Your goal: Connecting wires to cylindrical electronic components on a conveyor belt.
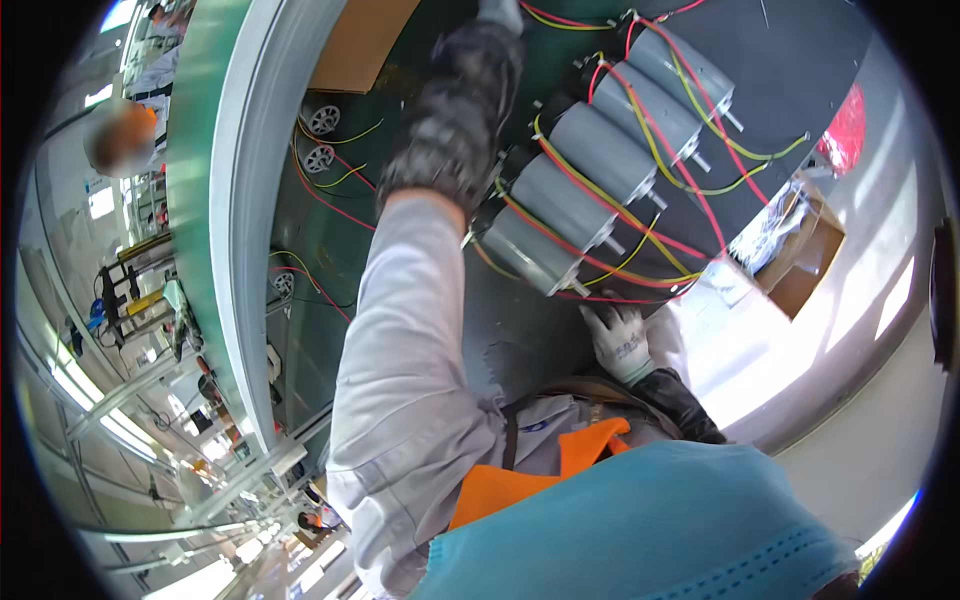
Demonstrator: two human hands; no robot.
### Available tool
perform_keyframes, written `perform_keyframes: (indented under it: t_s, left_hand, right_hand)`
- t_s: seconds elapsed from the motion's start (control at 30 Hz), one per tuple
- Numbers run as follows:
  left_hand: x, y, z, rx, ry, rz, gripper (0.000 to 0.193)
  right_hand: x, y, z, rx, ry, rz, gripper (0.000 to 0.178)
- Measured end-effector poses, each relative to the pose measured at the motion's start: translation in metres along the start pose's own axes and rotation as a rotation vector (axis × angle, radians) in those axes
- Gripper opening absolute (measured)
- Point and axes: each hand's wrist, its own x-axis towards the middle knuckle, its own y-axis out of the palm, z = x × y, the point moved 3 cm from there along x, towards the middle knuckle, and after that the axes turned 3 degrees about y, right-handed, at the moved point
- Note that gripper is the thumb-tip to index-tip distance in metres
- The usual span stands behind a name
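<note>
Left hand: dark knit glove, grey sleeve, reaching far forward over the green tabletop; fingers curled down at the upper end of the motor row, touching or just beside the top of it; whether it grasps anything cannot be told, as the glove hides the fingertips. Right hand: white glove, dark cuff, lying flat and released on the dark mat just below the nearest motor, fingers spread, gripping nothing. Motors: five grey cylinders, side by side in a slanted row on the mat, shafts pointing toward the right, each with red and yellow leads. Wires: red and yellow, draped across the motor bodies and trailing off the shaft ends; several cross one another. Small wheels: two or three grey discs with their own leads, on the green surface left of the row, well apart from both hands. Cardboard sheet: top of view, beside the left forearm. Open carton: right of the row, holding clear bags. Red round thing: at the far right edge, kind unclear. Handling note, as a judgement: the leads look easy to snag, so the reaching hand would do well to lift clear of them and take a motor by its body, while the flat hand steadies the near end of the row.
</note>
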Motion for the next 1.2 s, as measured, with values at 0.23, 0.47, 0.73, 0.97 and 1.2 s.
perform_keyframes:
  t_s: [0.23,0.47,0.73,0.97,1.2]
  left_hand:
    - [0.069,0.088,0.023,-0.229,-0.018,-0.33,0.049]
    - [-0.013,-0.01,0.017,-0.468,-0.172,-0.168,0.051]
    - [-0.314,-0.24,-0.042,-0.399,-0.45,-0.065,0.039]
    - [-0.359,-0.651,-0.099,0.291,0.226,-0.435,0.034]
    - [-0.176,-0.673,-0.037,0.369,-0.005,-0.434,0.035]
  right_hand:
    - [-0.025,0.026,-0.04,-0.138,-0.103,-0.109,0.055]
    - [-0.016,0.011,-0.051,-0.264,-0.099,-0.022,0.059]
    - [-0.044,0.038,-0.075,-0.312,-0.01,-0.154,0.053]
    - [-0.015,0.018,-0.061,-0.352,-0.098,-0.158,0.055]
    - [-0.037,0.003,-0.057,-0.547,0.083,-0.032,0.052]
